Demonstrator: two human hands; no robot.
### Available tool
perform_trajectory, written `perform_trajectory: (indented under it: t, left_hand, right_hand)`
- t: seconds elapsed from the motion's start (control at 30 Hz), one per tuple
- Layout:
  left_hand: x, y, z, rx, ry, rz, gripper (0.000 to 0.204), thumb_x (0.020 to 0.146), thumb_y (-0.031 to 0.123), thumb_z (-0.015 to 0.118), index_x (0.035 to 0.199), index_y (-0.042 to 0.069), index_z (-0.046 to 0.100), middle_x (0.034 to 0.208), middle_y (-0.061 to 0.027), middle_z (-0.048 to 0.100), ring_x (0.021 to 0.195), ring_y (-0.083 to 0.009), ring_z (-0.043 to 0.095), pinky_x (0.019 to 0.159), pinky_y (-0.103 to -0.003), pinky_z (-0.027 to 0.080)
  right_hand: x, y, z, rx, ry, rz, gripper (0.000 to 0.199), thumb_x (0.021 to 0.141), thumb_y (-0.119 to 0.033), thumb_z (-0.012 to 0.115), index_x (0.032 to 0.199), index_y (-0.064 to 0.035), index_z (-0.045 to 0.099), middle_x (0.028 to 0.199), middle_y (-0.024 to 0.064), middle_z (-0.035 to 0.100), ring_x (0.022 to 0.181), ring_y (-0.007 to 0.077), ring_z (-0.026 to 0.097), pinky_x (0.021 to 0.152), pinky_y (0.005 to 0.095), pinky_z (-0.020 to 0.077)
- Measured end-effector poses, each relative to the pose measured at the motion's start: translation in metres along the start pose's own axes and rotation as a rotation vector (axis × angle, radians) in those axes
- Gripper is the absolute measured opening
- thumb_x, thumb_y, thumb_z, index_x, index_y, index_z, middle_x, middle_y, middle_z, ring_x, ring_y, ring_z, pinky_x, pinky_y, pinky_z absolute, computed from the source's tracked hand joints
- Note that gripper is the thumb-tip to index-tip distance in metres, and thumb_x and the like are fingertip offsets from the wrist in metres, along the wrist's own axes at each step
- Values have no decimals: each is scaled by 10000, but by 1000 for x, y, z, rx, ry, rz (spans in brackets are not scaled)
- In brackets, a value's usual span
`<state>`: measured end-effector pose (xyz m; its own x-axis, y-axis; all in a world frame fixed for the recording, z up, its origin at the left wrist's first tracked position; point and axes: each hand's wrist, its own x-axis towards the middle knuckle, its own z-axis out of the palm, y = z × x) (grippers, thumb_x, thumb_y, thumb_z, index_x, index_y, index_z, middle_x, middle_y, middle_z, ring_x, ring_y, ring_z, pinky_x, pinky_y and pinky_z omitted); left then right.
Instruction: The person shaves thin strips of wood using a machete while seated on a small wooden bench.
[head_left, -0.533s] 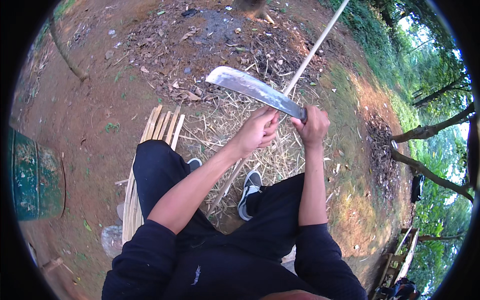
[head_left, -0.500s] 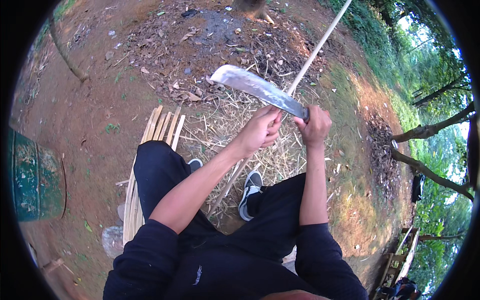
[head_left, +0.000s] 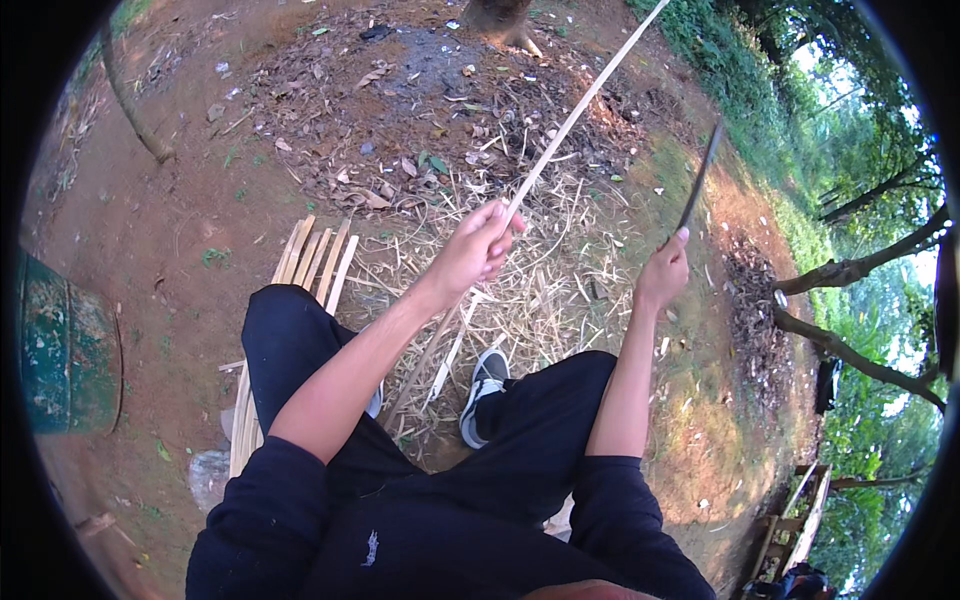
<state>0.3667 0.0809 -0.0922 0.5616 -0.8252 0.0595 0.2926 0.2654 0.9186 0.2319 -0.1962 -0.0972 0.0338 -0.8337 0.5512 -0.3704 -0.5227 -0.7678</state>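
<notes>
My left hand point(head_left: 478, 243) is closed around a long, pale wooden strip point(head_left: 570, 122), which slants from between my legs up to the far right. In my right hand point(head_left: 663, 271) I grip a machete point(head_left: 704, 172), its handle hidden by my fingers. The blade is seen nearly edge-on as a thin dark line pointing up and away. Blade and strip are apart, with the machete off to the right. Pale shavings point(head_left: 540, 285) cover the ground beneath my hands.
Several split wooden slats point(head_left: 316, 262) lie beside my left leg. A green, rusty drum point(head_left: 65, 345) stands at the far left. Leaf litter and a tree trunk point(head_left: 497, 14) lie ahead. Bare branches point(head_left: 850, 265) and a wooden bench-like frame point(head_left: 795, 525) are at the right.
The machete has swung off the strip to the right, its blade turning from broadside to edge-on. My left hand has shifted left and slightly nearer with the strip.
</notes>
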Motion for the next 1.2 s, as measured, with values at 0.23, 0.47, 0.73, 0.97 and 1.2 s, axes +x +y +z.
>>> perform_trajectory:
  t: [0.23, 0.47, 0.73, 0.97, 1.2]
  left_hand:
    - [35, 77, 22, -175, -188, 165, 352, 1073, 168, 370, 1373, 2, 451, 816, 2, 462, 558, -43, 409, 434, -177, 343]
    - [5, 120, 13, -270, -251, -86, 316, 1069, 154, 369, 1303, -46, 442, 830, -20, 469, 512, -31, 376, 372, -159, 321]
    - [-5, 71, -25, -440, -67, -110, 395, 1060, 165, 305, 1357, -51, 451, 901, -44, 524, 491, -75, 405, 365, -187, 352]
    - [5, 36, -27, -297, 50, -33, 425, 1013, 106, 515, 1429, 41, 457, 1029, 1, 554, 727, -94, 508, 608, -242, 447]
    - [-6, 24, -37, -3, 225, -57, 401, 981, 167, 623, 1365, 85, 543, 1008, 9, 554, 798, -114, 642, 696, -244, 537]
  right_hand:
    - [-13, -19, 3, -33, -209, -61, 700, 988, -597, 485, 643, 12, 456, 531, 73, 376, 532, 205, 348, 518, 413, 294]
    - [-20, -26, 7, 159, -153, -120, 663, 993, -560, 503, 666, 16, 489, 514, 82, 381, 504, 202, 348, 494, 410, 294]
    - [-60, -56, -1, 523, -444, 11, 520, 1053, -468, 411, 703, -94, 504, 569, -35, 438, 484, 86, 371, 436, 297, 272]
    - [-96, -70, -2, 598, -877, 145, 454, 955, -489, 612, 761, -79, 613, 569, -98, 406, 490, 30, 333, 437, 257, 209]
    - [-135, -102, -17, 651, -1211, 383, 296, 882, -316, 770, 865, -43, 655, 565, -70, 487, 429, 22, 406, 394, 225, 299]
